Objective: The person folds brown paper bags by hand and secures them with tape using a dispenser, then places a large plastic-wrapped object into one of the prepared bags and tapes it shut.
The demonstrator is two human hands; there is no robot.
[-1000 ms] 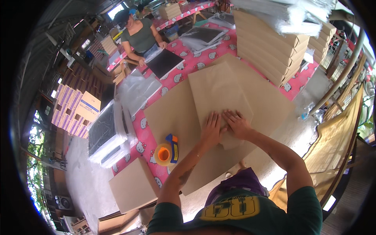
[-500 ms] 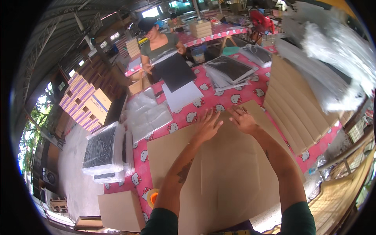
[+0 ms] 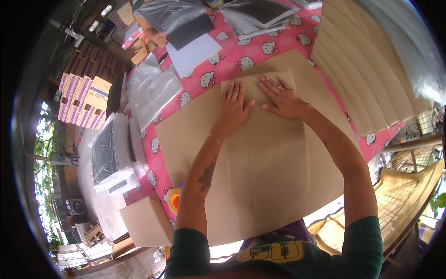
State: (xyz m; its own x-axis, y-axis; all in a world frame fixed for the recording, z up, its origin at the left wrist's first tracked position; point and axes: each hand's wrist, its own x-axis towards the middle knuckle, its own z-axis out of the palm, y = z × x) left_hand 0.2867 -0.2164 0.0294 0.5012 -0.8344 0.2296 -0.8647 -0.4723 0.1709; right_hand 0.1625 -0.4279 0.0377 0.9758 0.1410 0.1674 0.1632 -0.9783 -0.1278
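A large brown cardboard sheet lies over the table in front of me, with a narrower cardboard panel on top of it along the middle. Both my hands press down near the far end of this panel. My left hand is flat, its fingers pointing away from me, the thumb out to the side. My right hand lies beside it, fingers spread and slanting to the left, with a ring on one finger. A gap separates the two hands, and neither grips anything.
Creased cardboard sheets are stacked at the right. A tape roll and a small cardboard box are at the near left. Plastic-wrapped black boards and clear bags lie farther left. Across the pink table, a co-worker's hand holds a black board.
My view has tilted downward, so the table sits higher in the picture. Both hands stay flat on the cardboard, the right one now more slanted and spread. The co-worker's board has shifted slightly.
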